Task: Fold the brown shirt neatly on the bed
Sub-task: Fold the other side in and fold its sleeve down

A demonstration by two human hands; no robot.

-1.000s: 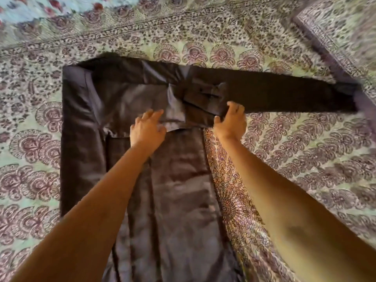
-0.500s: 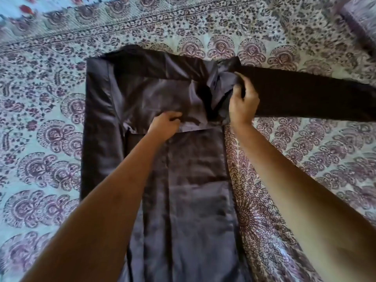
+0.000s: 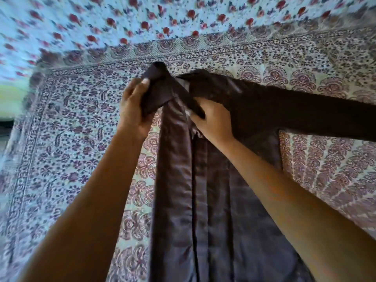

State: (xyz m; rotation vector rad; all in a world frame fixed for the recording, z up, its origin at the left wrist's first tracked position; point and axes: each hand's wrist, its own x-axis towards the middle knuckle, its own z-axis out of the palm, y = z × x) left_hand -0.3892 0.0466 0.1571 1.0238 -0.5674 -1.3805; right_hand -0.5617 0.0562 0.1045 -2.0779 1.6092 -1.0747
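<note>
The brown shirt (image 3: 219, 210) lies lengthwise on the patterned bed cover (image 3: 81, 139), its body running from the bottom edge up to the centre. One sleeve (image 3: 315, 115) stretches flat to the right. My left hand (image 3: 134, 106) grips a folded piece of the shirt's upper left part and holds it raised off the bed. My right hand (image 3: 213, 121) is closed on the fabric near the collar, just right of the left hand. The frame is blurred by motion.
A light sheet with red flowers (image 3: 142, 21) covers the far part of the bed beyond the patterned cover's border. The bed's left edge (image 3: 8, 123) shows at the far left. Patterned cover lies bare on both sides of the shirt.
My left hand has left the shirt's middle and now lifts the upper left part of the shirt. My right hand has shifted from the right shoulder to the collar area. The view swung left.
</note>
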